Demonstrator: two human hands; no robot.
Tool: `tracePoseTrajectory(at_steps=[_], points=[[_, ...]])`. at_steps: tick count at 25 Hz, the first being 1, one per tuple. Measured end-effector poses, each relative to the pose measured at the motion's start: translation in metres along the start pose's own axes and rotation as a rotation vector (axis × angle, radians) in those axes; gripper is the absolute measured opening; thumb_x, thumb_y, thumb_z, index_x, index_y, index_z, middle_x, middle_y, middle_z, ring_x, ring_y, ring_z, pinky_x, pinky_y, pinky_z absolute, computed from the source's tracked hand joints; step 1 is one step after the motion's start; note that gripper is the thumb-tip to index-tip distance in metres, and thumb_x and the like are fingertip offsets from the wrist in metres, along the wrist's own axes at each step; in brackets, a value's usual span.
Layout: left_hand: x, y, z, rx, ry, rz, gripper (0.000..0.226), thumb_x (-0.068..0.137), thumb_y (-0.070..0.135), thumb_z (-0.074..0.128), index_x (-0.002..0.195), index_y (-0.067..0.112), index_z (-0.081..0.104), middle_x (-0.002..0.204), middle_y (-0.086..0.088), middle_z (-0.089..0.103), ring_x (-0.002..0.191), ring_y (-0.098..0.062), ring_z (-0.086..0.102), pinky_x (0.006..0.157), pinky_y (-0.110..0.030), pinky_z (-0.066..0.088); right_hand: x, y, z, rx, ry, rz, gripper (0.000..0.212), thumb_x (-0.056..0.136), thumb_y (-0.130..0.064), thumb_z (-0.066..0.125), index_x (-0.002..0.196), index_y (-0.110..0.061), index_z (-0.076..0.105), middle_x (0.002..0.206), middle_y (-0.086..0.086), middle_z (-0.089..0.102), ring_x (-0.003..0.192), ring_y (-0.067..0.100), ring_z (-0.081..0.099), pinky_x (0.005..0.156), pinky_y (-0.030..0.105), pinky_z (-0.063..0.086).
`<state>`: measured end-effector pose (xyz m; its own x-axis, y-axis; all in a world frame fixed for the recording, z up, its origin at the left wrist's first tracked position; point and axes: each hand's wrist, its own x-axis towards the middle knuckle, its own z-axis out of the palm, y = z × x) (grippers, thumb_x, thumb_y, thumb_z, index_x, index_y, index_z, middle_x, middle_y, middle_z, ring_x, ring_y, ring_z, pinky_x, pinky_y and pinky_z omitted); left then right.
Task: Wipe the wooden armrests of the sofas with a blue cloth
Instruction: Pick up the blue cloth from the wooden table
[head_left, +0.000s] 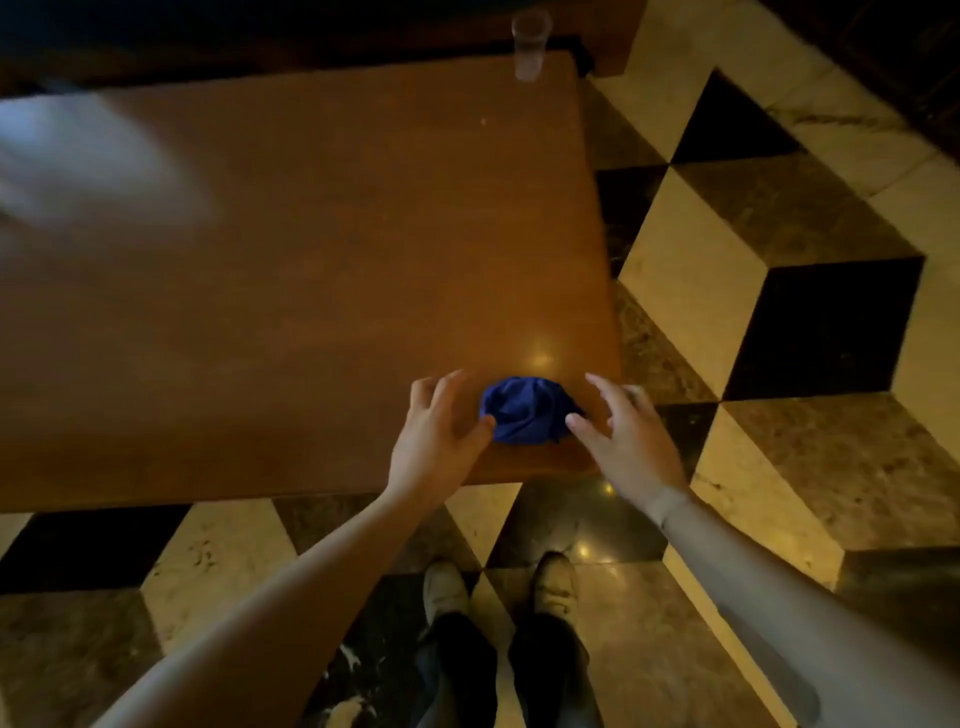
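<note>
The blue cloth (527, 410) lies bunched near the bench's (291, 270) near right corner, close to its near edge. The left hand (441, 431) and right hand (626, 441) flank it, each grip spread apart, thumbs seemingly just touching the cloth, though blur makes contact uncertain. A clumsy scoop could push the cloth off the near edge onto the floor (779, 467). A glass (530, 47) at the far right corner is cut by the frame's top edge. No sofa or armrest shows.
</note>
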<state>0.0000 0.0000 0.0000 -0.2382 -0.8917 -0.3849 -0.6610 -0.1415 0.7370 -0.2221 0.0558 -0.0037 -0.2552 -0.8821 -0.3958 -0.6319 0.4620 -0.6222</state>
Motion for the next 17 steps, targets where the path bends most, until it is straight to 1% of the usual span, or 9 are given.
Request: tracePoseTrajectory(at_steps=[1,3,4,5,9,12,13,15,17], points=[[0.014,-0.011,0.011,-0.009,-0.06,-0.025,0.059,0.092,0.04,0.066,0.141,0.042,0.033,0.141,0.008,0.032,0.102,-0.007,0.055,0.083,-0.036,0.06,0.015,0.007,0.017,-0.005,-0.029,0.037,0.059,0.095,-0.051,0.052,0.148,-0.033,0.034,0.145,-0.001,0.035,0.128,0.021,0.046,0.097,0.04,0.049],[0.038,-0.028,0.03,0.002,-0.12,-0.049,0.06,0.091,0.036,0.068,0.142,0.039,0.036,0.138,0.005,0.036,0.103,-0.006,0.053,0.079,-0.022,0.054,0.039,0.018,0.038,-0.061,-0.045,0.068,0.06,0.095,-0.049,0.053,0.149,-0.031,0.034,0.146,0.002,0.035,0.13,0.023,0.043,0.102,0.038,0.044],[0.048,-0.036,0.038,-0.008,-0.135,-0.068,0.059,0.09,0.035,0.068,0.141,0.037,0.038,0.136,0.005,0.038,0.102,-0.007,0.053,0.076,-0.016,0.048,0.048,0.022,0.048,-0.08,-0.062,0.067,0.06,0.095,-0.048,0.053,0.149,-0.03,0.035,0.145,0.003,0.036,0.13,0.023,0.043,0.102,0.038,0.042],[0.056,-0.044,0.046,-0.009,-0.122,-0.062,0.058,0.09,0.034,0.069,0.14,0.035,0.041,0.133,0.004,0.04,0.103,-0.009,0.054,0.075,-0.013,0.045,0.055,0.026,0.056,-0.095,-0.065,0.039,0.059,0.095,-0.047,0.054,0.148,-0.03,0.035,0.143,0.004,0.038,0.129,0.024,0.043,0.102,0.037,0.042],[0.068,-0.062,0.061,0.042,-0.087,-0.036,0.053,0.089,0.028,0.07,0.137,0.03,0.048,0.124,0.002,0.049,0.102,-0.013,0.056,0.084,-0.024,0.048,0.066,0.03,0.074,-0.088,-0.117,0.005,0.05,0.096,-0.031,0.056,0.144,-0.029,0.042,0.136,0.002,0.042,0.117,0.023,0.051,0.09,0.03,0.043],[0.067,-0.064,0.063,-0.043,-0.065,-0.02,0.045,0.087,0.019,0.071,0.127,0.029,0.055,0.115,0.002,0.058,0.1,-0.014,0.059,0.088,-0.031,0.053,0.064,0.026,0.082,0.013,-0.047,0.015,0.041,0.094,-0.02,0.059,0.133,-0.025,0.052,0.126,0.004,0.049,0.109,0.024,0.056,0.085,0.028,0.044],[0.065,-0.064,0.062,-0.07,-0.061,-0.012,0.043,0.086,0.017,0.07,0.125,0.029,0.056,0.114,0.002,0.06,0.098,-0.014,0.06,0.088,-0.032,0.054,0.061,0.026,0.084,0.047,-0.023,0.011,0.038,0.093,-0.017,0.06,0.13,-0.024,0.055,0.122,0.003,0.05,0.108,0.023,0.056,0.085,0.029,0.047],[0.063,-0.062,0.06,-0.109,-0.059,0.006,0.041,0.087,0.013,0.069,0.122,0.029,0.057,0.113,0.001,0.061,0.095,-0.012,0.061,0.084,-0.03,0.055,0.057,0.026,0.085,0.146,0.012,0.017,0.036,0.091,-0.013,0.061,0.125,-0.024,0.057,0.116,-0.001,0.049,0.106,0.023,0.057,0.087,0.038,0.055],[0.059,-0.059,0.057,-0.133,-0.038,0.031,0.042,0.087,0.013,0.069,0.123,0.03,0.057,0.113,0.002,0.062,0.093,-0.012,0.062,0.082,-0.03,0.057,0.053,0.026,0.083,0.228,0.039,0.033,0.037,0.091,-0.011,0.062,0.124,-0.026,0.058,0.114,-0.005,0.046,0.106,0.021,0.057,0.084,0.043,0.058]])
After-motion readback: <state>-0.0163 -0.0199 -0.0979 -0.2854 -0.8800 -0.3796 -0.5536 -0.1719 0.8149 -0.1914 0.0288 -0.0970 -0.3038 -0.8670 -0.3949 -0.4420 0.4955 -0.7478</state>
